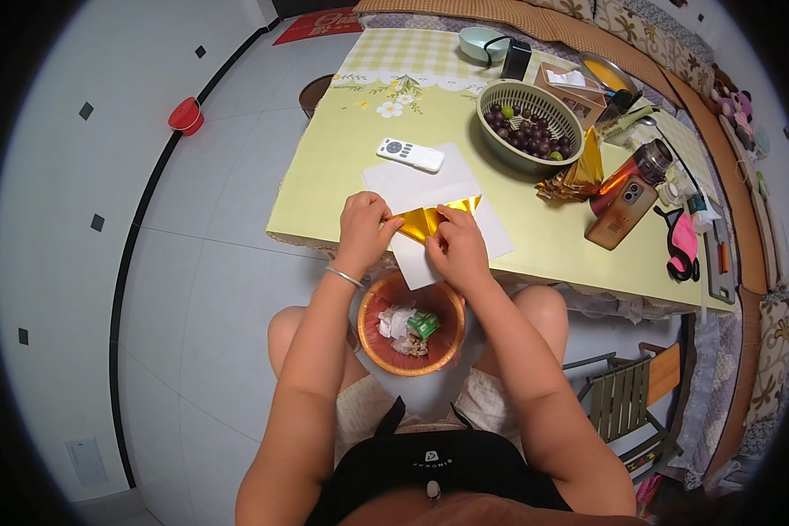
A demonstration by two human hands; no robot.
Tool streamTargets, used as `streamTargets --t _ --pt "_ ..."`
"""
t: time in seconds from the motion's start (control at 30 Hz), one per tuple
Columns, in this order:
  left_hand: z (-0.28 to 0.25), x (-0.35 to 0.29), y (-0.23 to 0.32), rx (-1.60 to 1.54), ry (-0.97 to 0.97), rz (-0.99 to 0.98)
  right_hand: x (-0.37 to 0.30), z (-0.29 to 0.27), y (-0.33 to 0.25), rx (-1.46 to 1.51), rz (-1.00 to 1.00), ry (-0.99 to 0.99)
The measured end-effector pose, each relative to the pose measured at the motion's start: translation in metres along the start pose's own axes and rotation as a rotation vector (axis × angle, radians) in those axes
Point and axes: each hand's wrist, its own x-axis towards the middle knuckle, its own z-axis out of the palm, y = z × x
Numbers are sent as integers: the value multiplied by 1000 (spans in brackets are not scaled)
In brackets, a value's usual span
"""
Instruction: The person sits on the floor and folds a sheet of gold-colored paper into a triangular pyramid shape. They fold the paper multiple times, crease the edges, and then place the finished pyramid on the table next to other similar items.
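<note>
A sheet of shiny gold foil paper (422,225), creased, lies between my two hands at the table's near edge. My left hand (366,226) has its fingers curled, with thumb and fingertips gripping the foil's left end. My right hand (459,245) is bent over the foil's right part, fingertips pressed on it. Beneath are white sheets of paper (438,178), one corner hanging past the table edge. Just beyond them rests a white remote control (410,154).
On the right stand a basket of grapes (529,129), folded gold paper (579,175), a phone (621,212), a thermos flask (640,167) and a pink-black eye mask (680,243). Between my knees is a lined trash bin (366,337). A folding chair (618,399) sits at lower right.
</note>
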Motion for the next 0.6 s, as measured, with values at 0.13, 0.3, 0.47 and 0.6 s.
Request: streamTargets --t 0.13,0.3,0.47,0.6 --pt "5 3 1 54 23 -2 2 -2 -2 -13 -2 -4" --pt "6 5 4 71 15 -14 4 -3 -5 -68 -18 -29" --pt "6 5 7 88 7 -32 2 -1 -5 -204 -38 -73" --pt "6 4 8 99 6 -40 3 1 -4 -247 -42 -95"
